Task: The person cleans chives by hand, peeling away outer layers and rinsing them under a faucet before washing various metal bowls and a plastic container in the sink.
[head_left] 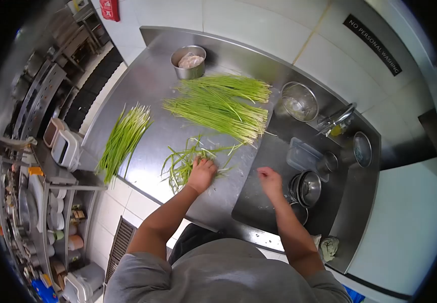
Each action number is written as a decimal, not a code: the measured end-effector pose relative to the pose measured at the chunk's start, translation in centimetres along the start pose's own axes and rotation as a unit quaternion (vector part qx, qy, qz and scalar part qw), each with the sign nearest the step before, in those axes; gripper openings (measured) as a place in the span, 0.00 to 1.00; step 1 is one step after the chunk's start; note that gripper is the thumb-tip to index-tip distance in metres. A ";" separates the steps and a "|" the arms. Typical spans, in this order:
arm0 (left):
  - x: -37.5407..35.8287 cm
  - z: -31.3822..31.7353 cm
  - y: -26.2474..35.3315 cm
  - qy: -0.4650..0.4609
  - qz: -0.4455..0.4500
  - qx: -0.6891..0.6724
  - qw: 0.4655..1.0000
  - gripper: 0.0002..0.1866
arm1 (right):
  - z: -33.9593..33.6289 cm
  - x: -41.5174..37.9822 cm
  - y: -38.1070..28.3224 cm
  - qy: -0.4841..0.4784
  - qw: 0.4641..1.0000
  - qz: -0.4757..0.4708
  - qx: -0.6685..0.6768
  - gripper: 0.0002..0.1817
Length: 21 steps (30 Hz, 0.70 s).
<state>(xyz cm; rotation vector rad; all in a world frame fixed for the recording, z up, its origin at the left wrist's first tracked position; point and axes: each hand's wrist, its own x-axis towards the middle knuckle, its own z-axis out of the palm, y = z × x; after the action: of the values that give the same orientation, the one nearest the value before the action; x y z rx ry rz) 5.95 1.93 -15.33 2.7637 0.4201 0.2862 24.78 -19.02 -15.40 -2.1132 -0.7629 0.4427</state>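
Note:
My left hand rests on a loose heap of spring onion scraps on the steel counter, its fingers curled into them. My right hand hangs over the near left part of the sink, fingers drawn together; anything small between them is too small to make out. Beyond the heap lies a large pile of long spring onions, pale ends to the right by the sink edge. Another bunch of spring onions lies at the counter's left edge, its green tips hanging over.
The sink holds stacked metal bowls, a clear plastic container and a strainer bowl. A tap stands behind. A steel pot sits at the back of the counter. A crumpled cloth lies at the front right corner.

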 end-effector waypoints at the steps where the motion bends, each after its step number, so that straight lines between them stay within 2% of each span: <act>1: 0.2 -0.7 -0.1 -0.001 0.003 -0.009 1.000 0.06 | 1.0 0.2 -2.2 0.026 0.998 -0.047 -0.029 0.08; 3: 0.7 -1.9 -0.5 -0.003 0.003 -0.026 1.000 0.07 | 2.7 2.4 -5.8 0.072 0.983 -0.143 -0.087 0.09; 4: 1.7 -1.7 -1.1 0.092 -0.007 0.000 0.996 0.11 | 3.6 3.9 -6.6 0.088 0.978 -0.154 -0.108 0.08; 6: 3.8 -1.8 -2.9 0.141 -0.061 -0.023 0.988 0.13 | 5.8 6.3 -7.0 0.111 0.968 -0.167 -0.150 0.08; 7: 4.6 -2.3 -3.7 0.162 -0.088 -0.035 0.982 0.14 | 6.4 6.9 -7.1 0.071 0.973 -0.164 -0.149 0.08; 9: 5.0 -4.3 -5.0 0.149 -0.089 -0.058 0.983 0.14 | 7.0 7.2 -7.0 -0.010 0.977 -0.156 -0.147 0.09; 12: 2.7 -6.7 -6.6 0.145 -0.088 -0.106 0.980 0.14 | 8.1 3.0 -10.1 -0.141 0.952 -0.185 -0.197 0.07; 16: 0.3 -7.5 -7.1 0.096 -0.035 -0.185 0.977 0.13 | 9.5 1.3 -11.6 -0.106 0.937 -0.243 -0.228 0.04; 19: 0.9 -8.7 -4.6 0.088 0.056 -0.234 0.967 0.15 | 7.2 2.5 -16.6 -0.107 0.929 -0.261 -0.238 0.03; 21: 2.3 -11.4 -3.4 -0.029 0.000 -0.289 0.957 0.16 | 4.6 3.9 -21.3 -0.137 0.922 -0.275 -0.236 0.03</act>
<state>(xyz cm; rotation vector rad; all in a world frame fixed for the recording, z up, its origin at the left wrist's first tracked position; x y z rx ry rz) 4.46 9.04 -5.64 2.1912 0.2650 0.2735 17.42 -3.69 -1.23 -2.1510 -1.7121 0.2584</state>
